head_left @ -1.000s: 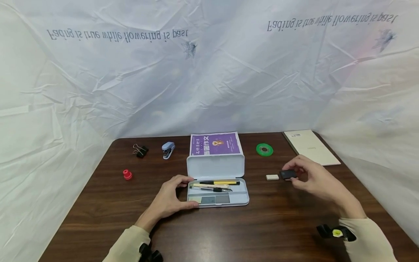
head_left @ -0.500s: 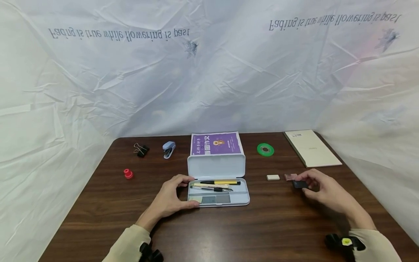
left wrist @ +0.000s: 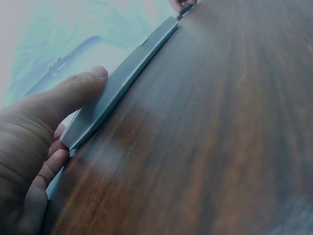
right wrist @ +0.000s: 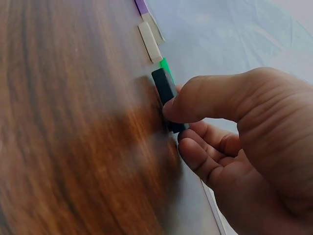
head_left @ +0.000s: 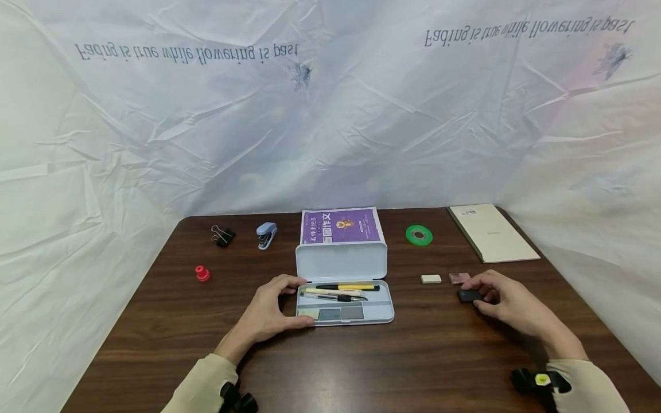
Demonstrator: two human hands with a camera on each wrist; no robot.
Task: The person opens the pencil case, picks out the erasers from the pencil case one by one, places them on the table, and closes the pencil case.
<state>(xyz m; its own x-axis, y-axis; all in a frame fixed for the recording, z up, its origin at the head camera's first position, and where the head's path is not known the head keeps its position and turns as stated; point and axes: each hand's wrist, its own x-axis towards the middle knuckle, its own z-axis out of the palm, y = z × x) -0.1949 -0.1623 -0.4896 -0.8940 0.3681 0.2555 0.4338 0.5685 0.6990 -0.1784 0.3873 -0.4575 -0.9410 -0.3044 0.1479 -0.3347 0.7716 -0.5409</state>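
A person's right hand (head_left: 508,301) pinches a small black eraser (head_left: 469,296) low over the desk (head_left: 413,355), right of the open pencil case (head_left: 345,298) gripped by the left hand (head_left: 268,312); stowing it likely calls for a leftward carry.

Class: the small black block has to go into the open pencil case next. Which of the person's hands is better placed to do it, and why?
Probably the right hand: it already pinches the black block right of the pencil case. The left hand grips the case's left end, steadying it.
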